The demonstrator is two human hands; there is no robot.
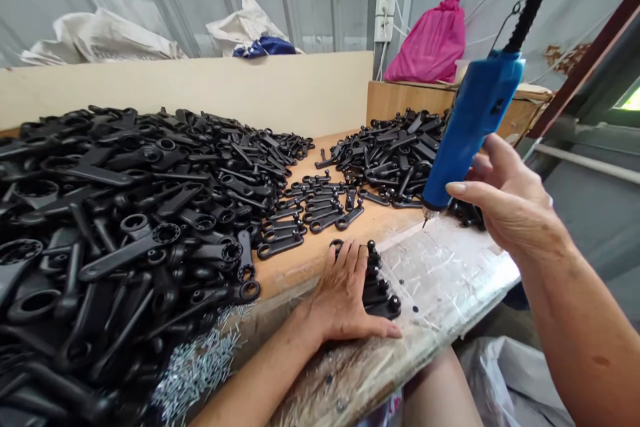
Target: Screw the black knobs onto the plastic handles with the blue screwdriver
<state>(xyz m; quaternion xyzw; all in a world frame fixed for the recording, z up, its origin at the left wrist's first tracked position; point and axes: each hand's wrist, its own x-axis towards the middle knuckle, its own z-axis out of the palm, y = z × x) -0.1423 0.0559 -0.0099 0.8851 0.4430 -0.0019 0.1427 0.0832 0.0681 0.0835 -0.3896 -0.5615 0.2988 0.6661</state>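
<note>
My left hand (345, 293) lies spread, palm down, over a short row of black plastic levers (383, 307) near the bench's front edge; their ball-tipped ends stick out to its right. A blue electric screwdriver (467, 127) hangs from a black coiled cord, its bit pointing down over the taped bench surface (440, 273). Beside the tool's right side is my right hand (515, 193), thumb against the lower body and fingers curled behind it. Neat rows of similar levers (325, 207) lie just beyond my left hand.
A large heap of black levers (125, 213) covers the left side, with a pile of small silver screws (200, 360) at its front. Another heap (395, 147) sits at the back right. Behind stand a low cream board (200, 90) and a pink bag (433, 40).
</note>
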